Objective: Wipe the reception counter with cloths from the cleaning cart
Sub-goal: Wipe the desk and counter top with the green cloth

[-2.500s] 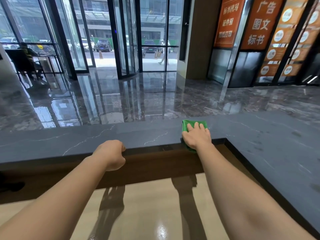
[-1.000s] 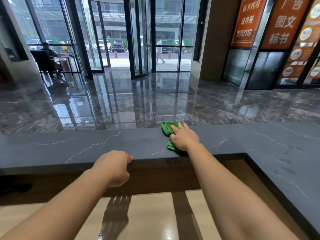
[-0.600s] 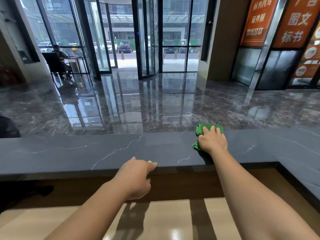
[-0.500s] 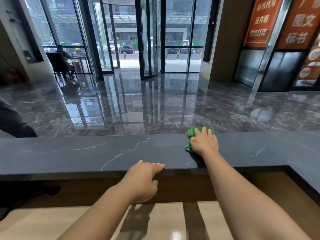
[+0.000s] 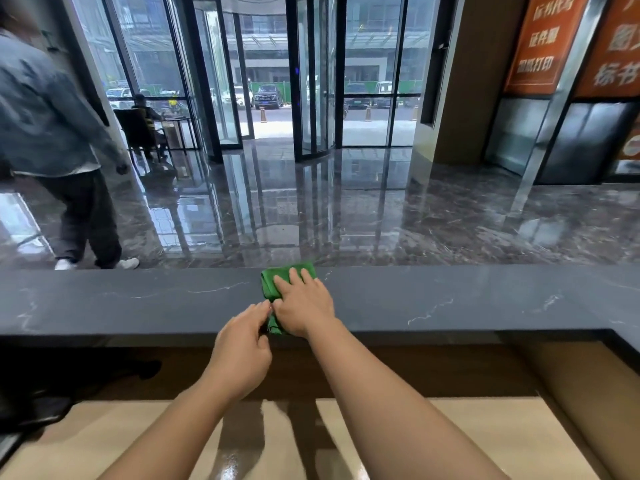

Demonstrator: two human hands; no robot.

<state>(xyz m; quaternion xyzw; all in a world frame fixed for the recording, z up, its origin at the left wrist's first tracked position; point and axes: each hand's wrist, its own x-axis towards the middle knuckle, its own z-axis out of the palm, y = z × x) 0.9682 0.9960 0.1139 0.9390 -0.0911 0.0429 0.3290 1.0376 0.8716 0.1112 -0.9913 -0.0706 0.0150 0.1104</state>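
A folded green cloth [image 5: 272, 284] lies on the dark grey stone reception counter [image 5: 450, 299], reaching from its far edge almost to its near edge. My right hand [image 5: 304, 303] lies flat on the cloth with straight fingers and covers most of it. My left hand [image 5: 242, 344] is at the counter's near edge, its fingertips touching the cloth's near left corner beside my right thumb. Whether the left fingers pinch the cloth is hidden.
The counter turns a corner at the right [image 5: 620, 337]. Below it lies a light wooden desk surface [image 5: 485, 438]. Beyond the counter a person in a grey jacket [image 5: 52, 126] walks on the glossy lobby floor at the left. Glass doors [image 5: 311, 81] stand behind.
My right hand has slid the cloth leftward along the counter. My left hand left the counter's near edge, uncurled and reached to the cloth's corner. A person has walked into view at the left.
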